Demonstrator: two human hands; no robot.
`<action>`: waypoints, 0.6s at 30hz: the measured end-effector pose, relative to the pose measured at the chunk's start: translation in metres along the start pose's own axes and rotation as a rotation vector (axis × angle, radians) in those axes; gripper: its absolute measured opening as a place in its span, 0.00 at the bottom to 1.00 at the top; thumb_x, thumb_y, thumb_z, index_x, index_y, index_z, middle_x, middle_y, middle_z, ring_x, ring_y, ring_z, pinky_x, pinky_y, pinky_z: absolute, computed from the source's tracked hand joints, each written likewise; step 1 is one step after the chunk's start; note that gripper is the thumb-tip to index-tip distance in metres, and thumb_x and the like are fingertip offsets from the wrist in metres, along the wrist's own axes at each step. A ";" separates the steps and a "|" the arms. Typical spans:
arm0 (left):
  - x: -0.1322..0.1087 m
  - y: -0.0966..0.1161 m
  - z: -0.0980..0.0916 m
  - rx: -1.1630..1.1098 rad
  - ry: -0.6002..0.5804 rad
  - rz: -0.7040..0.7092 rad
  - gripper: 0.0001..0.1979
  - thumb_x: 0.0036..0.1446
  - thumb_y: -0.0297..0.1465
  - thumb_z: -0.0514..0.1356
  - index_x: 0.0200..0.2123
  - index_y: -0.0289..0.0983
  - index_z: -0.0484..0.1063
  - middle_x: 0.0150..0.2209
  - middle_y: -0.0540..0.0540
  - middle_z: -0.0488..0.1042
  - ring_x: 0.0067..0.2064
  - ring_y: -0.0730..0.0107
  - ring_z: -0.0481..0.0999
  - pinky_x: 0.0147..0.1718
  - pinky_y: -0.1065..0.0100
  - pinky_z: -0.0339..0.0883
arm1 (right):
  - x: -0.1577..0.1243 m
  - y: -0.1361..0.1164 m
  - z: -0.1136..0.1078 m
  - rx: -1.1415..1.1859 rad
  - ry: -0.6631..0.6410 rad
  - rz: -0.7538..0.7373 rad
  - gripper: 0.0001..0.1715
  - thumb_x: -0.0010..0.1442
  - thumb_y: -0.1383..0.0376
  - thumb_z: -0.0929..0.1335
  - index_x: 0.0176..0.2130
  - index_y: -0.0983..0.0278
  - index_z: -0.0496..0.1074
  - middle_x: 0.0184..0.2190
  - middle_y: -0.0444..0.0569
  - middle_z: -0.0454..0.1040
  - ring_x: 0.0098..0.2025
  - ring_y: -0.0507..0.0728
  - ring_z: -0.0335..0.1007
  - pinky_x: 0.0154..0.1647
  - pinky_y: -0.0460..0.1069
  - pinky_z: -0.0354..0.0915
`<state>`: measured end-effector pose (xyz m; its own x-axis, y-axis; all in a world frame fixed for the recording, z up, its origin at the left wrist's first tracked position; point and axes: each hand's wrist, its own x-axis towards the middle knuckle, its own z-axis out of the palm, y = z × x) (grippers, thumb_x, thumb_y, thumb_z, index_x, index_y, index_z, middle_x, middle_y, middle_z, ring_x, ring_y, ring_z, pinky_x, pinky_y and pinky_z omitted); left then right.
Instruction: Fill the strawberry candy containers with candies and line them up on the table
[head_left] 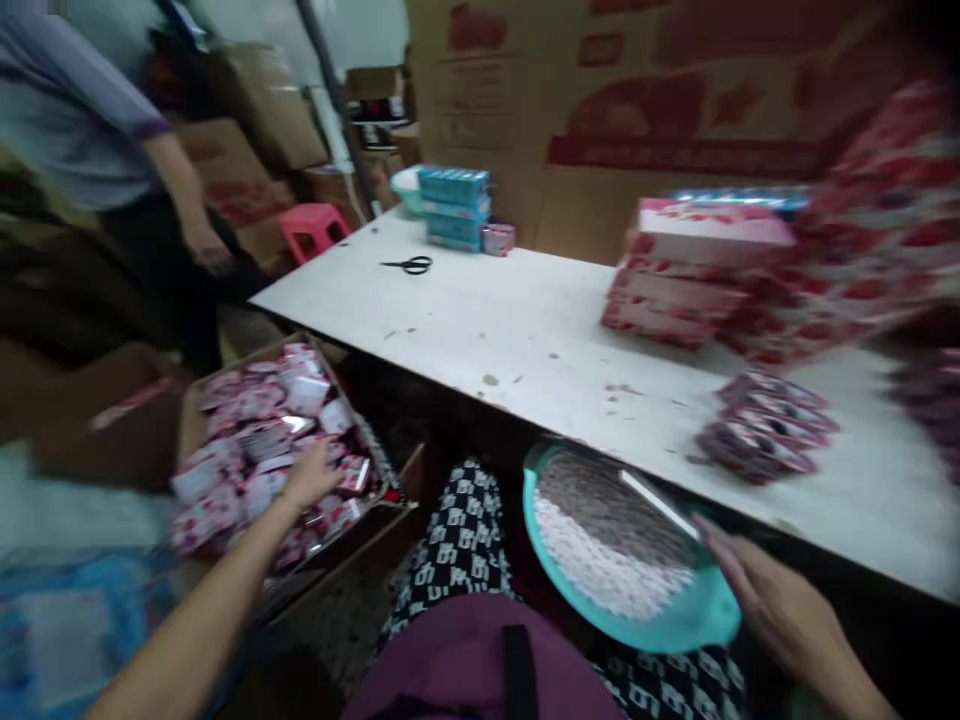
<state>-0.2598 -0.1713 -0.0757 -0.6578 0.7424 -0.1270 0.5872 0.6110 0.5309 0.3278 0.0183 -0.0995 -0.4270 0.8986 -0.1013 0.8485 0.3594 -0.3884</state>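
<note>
My left hand (311, 478) reaches into a cardboard carton (191, 415) filled with small pink-and-white packs (259, 440). Its fingers look spread and rest on or just over the packs; they are blurred. At the lower right, my right hand (757, 590) is closed on the near end of a thin white strip (660, 503). That strip slants over a turquoise basin (626, 632) at my lap. Inside the basin lie many small white pieces (592, 560) on one side and a grey-brown mass (600, 490) on the other.
A white table (510, 310) runs ahead of me, with black scissors (416, 265), stacked blue boxes (454, 208), pink boxes (675, 280) and a pile of small packs (765, 425). A person (97, 130) stands at the left near a pink stool (315, 228). Large cartons (525, 120) stand behind.
</note>
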 end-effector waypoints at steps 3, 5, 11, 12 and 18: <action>-0.012 -0.031 -0.008 0.074 -0.239 0.043 0.34 0.21 0.26 0.67 0.41 0.36 0.68 0.48 0.37 0.67 0.55 0.47 0.58 0.54 0.56 0.50 | -0.029 0.026 0.062 0.051 -0.271 -0.026 0.19 0.51 0.56 0.59 0.39 0.53 0.72 0.37 0.51 0.75 0.40 0.62 0.71 0.40 0.54 0.67; -0.018 -0.038 -0.002 0.113 -0.263 0.062 0.37 0.19 0.26 0.69 0.42 0.38 0.69 0.50 0.37 0.66 0.58 0.45 0.53 0.55 0.53 0.48 | -0.037 0.042 0.090 -0.016 -0.337 -0.020 0.16 0.49 0.60 0.60 0.35 0.54 0.74 0.34 0.53 0.76 0.38 0.63 0.72 0.39 0.55 0.67; -0.016 -0.019 0.033 0.663 -0.373 0.066 0.32 0.43 0.38 0.60 0.54 0.45 0.57 0.58 0.38 0.52 0.59 0.49 0.51 0.48 0.47 0.54 | -0.010 -0.002 0.137 -0.122 -0.393 0.055 0.22 0.52 0.71 0.56 0.43 0.66 0.70 0.38 0.60 0.74 0.41 0.61 0.70 0.44 0.54 0.61; -0.014 -0.015 0.041 0.716 -0.361 0.034 0.32 0.44 0.38 0.60 0.54 0.45 0.57 0.58 0.37 0.52 0.57 0.48 0.54 0.46 0.47 0.57 | -0.002 -0.020 0.145 -0.071 -0.426 0.120 0.21 0.53 0.70 0.55 0.44 0.66 0.69 0.37 0.59 0.74 0.40 0.60 0.71 0.43 0.53 0.61; -0.006 -0.013 0.045 0.498 -0.254 0.026 0.24 0.44 0.28 0.57 0.47 0.35 0.62 0.51 0.37 0.63 0.50 0.54 0.65 0.46 0.55 0.61 | 0.031 -0.074 0.169 0.258 -0.346 0.295 0.17 0.53 0.66 0.60 0.42 0.67 0.67 0.41 0.57 0.72 0.44 0.58 0.67 0.44 0.49 0.59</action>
<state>-0.2418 -0.1711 -0.1192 -0.5418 0.7642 -0.3499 0.7941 0.6018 0.0847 0.1988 -0.0229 -0.2283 -0.2965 0.8011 -0.5200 0.8623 -0.0095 -0.5063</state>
